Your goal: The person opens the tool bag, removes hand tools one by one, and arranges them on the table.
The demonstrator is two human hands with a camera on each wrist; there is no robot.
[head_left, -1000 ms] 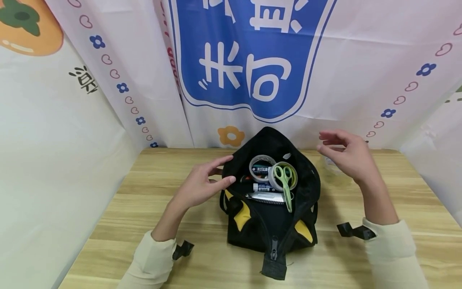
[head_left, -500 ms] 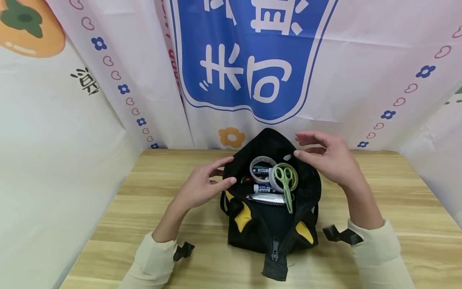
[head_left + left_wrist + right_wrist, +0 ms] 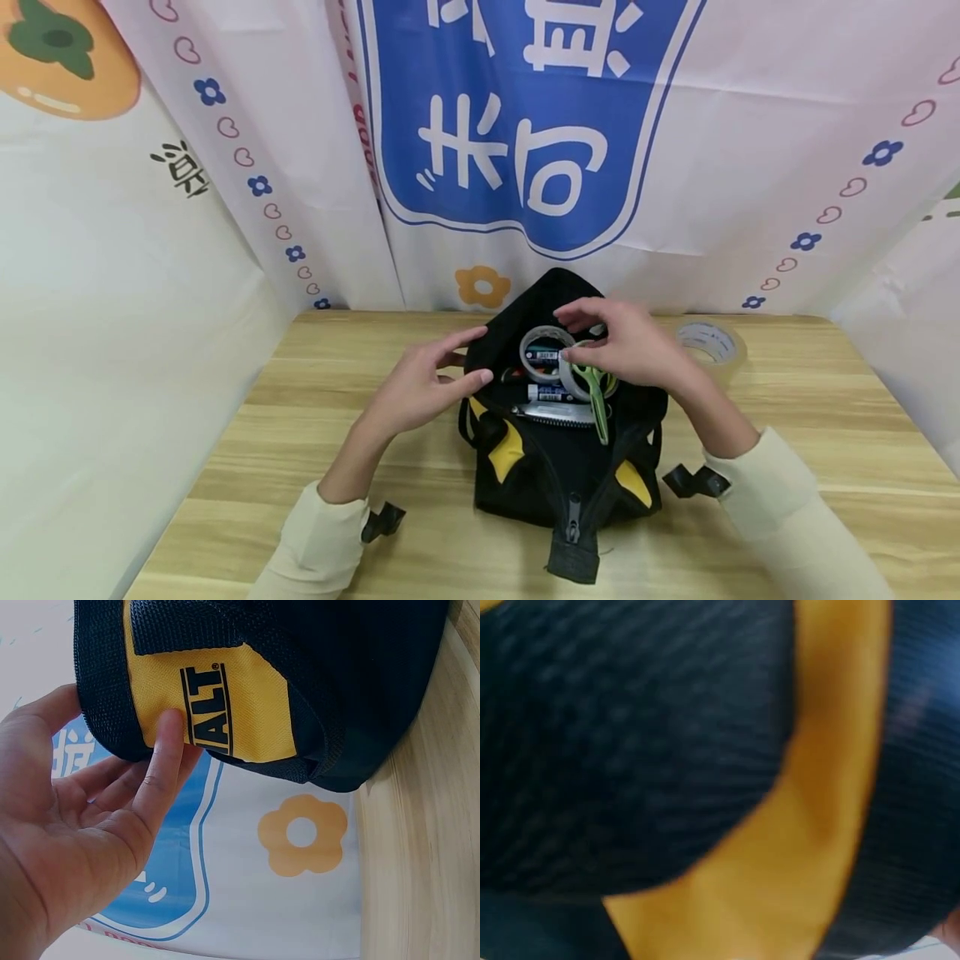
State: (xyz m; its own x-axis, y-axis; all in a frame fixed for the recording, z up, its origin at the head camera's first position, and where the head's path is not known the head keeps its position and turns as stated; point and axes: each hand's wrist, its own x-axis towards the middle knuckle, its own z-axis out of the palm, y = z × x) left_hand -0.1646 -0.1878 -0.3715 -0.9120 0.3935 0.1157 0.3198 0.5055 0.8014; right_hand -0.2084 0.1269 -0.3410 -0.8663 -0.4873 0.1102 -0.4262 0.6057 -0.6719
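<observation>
Left hand (image 3: 422,383) loose against the bag (image 3: 567,467) at ten o'clock, your low, unclenched right hand (image 3: 633,343) likely risked snagging scissors (image 3: 597,407).

- The bag (image 3: 525,500) is dull, rough black cloth (its strap (image 3: 184,630) looks woven and bumpy).
- The scissors (image 3: 597,404) look like smooth green plastic.
- The tape roll (image 3: 737,354) is clear, shiny plastic.
- The table (image 3: 300,417) looks like smooth wood.

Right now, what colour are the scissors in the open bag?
Light green; the head view shows the scissors best.
</observation>
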